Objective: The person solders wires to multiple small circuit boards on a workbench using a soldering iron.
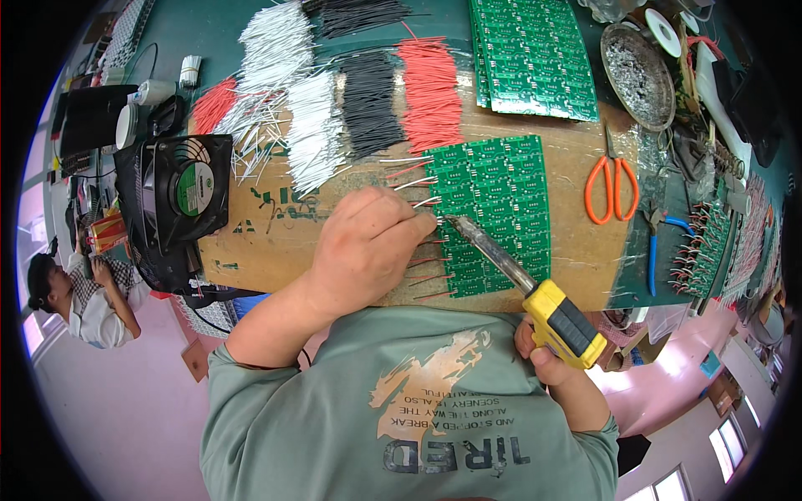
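A green circuit board panel point(493, 217) lies on the brown work mat, with red, white and dark wires sticking out along its left edge. At that edge my left hand point(368, 238) is closed in a pinch on a thin wire, which its fingers mostly cover. My right hand point(543, 355) is wrapped round the yellow and black handle of a soldering iron point(568, 321). The iron's tip meets the board's left edge just beside my left fingertips. Past the board lie bundles of red wires point(430, 92), black wires point(369, 104) and white wires point(315, 129).
A black fan point(188, 188) stands at the left. On the right are orange-handled scissors point(612, 188), blue-handled pliers point(654, 250) and wired boards point(706, 246). Stacked green panels point(535, 58) and a round metal dish point(637, 79) sit farther back. Another person point(92, 301) is at far left.
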A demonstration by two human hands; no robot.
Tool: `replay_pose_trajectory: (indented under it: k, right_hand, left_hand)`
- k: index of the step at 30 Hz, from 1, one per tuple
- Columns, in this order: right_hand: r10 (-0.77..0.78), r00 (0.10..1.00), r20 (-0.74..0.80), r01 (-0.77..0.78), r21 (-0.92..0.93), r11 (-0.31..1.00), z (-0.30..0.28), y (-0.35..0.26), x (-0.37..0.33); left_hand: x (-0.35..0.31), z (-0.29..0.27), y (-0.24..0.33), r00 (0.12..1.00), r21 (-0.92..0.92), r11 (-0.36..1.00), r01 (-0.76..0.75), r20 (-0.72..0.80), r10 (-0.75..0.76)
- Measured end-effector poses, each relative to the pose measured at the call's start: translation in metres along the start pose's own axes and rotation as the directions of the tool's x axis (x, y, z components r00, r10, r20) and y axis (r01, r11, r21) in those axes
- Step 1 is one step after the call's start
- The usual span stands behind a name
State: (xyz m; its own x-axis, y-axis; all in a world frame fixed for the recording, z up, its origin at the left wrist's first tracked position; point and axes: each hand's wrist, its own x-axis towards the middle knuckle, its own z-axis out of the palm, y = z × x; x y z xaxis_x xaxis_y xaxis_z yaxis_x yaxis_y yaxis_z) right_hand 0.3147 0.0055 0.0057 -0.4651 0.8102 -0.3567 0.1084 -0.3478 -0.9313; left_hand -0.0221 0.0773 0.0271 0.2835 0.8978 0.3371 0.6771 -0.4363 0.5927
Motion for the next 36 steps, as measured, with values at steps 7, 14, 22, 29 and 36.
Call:
replay_pose_trajectory:
  k: [7, 14, 22, 29, 36]
  right_hand:
    - [0.022, 0.998, 0.065, -0.018, -0.061, 0.998, -0.004, 0.000, 0.001]
    - [-0.016, 0.997, -0.075, 0.041, 0.339, 0.940, 0.011, -0.010, 0.004]
    - [-0.053, 0.999, 0.003, 0.049, 0.340, 0.939, 0.006, -0.004, 0.001]
    - [-0.084, 0.996, 0.020, 0.081, 0.120, 0.989, 0.000, -0.017, 0.001]
    - [-0.089, 0.996, 0.028, 0.086, 0.080, 0.993, -0.007, -0.009, -0.004]
  left_hand:
    - [-0.001, 0.001, -0.001, 1.000, 0.006, 1.000, -0.005, -0.005, 0.005]
    - [-0.001, 0.001, -0.002, 1.000, 0.003, 1.000, -0.007, -0.003, 0.007]
    - [-0.001, 0.000, -0.001, 1.000, 0.038, 0.999, -0.018, -0.001, 0.018]
    - [-0.001, 0.000, 0.001, 0.999, 0.080, 0.996, -0.024, -0.025, 0.027]
    - [-0.001, -0.001, 0.008, 0.997, 0.051, 0.996, -0.077, -0.026, 0.078]
